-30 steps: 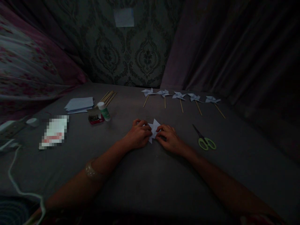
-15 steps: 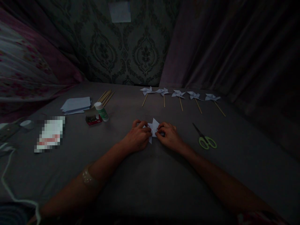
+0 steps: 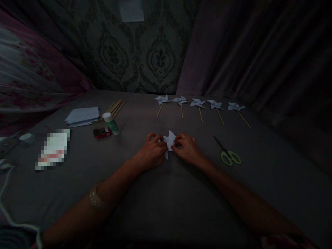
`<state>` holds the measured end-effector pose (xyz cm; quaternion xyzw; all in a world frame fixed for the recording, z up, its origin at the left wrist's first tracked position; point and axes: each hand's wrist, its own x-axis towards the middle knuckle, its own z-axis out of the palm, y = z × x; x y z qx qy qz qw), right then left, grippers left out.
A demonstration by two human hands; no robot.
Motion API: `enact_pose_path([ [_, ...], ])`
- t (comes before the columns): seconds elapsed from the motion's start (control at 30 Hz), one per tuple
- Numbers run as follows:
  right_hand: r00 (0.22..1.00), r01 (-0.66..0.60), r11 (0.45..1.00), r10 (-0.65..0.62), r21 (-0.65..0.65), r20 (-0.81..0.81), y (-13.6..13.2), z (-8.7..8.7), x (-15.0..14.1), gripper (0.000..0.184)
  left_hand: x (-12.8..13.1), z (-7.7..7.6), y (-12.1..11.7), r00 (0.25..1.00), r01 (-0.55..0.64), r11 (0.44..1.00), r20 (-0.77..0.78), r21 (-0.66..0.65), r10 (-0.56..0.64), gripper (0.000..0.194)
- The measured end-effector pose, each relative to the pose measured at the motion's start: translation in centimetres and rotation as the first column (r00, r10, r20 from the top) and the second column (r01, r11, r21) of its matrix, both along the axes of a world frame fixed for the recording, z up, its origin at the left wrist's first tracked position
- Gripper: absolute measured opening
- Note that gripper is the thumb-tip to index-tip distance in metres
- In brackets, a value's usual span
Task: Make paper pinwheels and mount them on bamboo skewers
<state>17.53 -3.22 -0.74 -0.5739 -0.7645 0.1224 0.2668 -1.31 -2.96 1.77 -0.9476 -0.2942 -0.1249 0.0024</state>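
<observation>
A white paper pinwheel (image 3: 170, 139) without a visible stick is between my hands, low over the grey cloth. My left hand (image 3: 153, 150) has its fingers curled onto the left side of the paper and covers part of it. From the right, my right hand (image 3: 187, 148) pinches the paper's edge between thumb and fingers. One pointed blade stands up at the top and another points down beside my left fingertips. To the right lies a pair of scissors (image 3: 227, 154) with green handles.
Several finished pinwheels on sticks (image 3: 198, 103) lie in a row at the back. On the left are a paper stack (image 3: 83, 116), wooden sticks (image 3: 116, 107), a glue stick (image 3: 111, 123), a small red box (image 3: 102, 132), a blurred packet (image 3: 53, 149) and a white cable (image 3: 15, 224).
Both hands keep nearly the same hold on the paper; the right fingers have shifted very slightly. The whole view has moved a little.
</observation>
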Motion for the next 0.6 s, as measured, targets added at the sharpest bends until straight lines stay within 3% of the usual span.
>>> enact_pose_path([
  [0.6,0.999,0.025,0.999,-0.024,-0.036,0.033,0.21,0.75,-0.19,0.013,0.05,0.11,-0.01,1.0,-0.013,1.0,-0.011,-0.018,0.013,0.024],
])
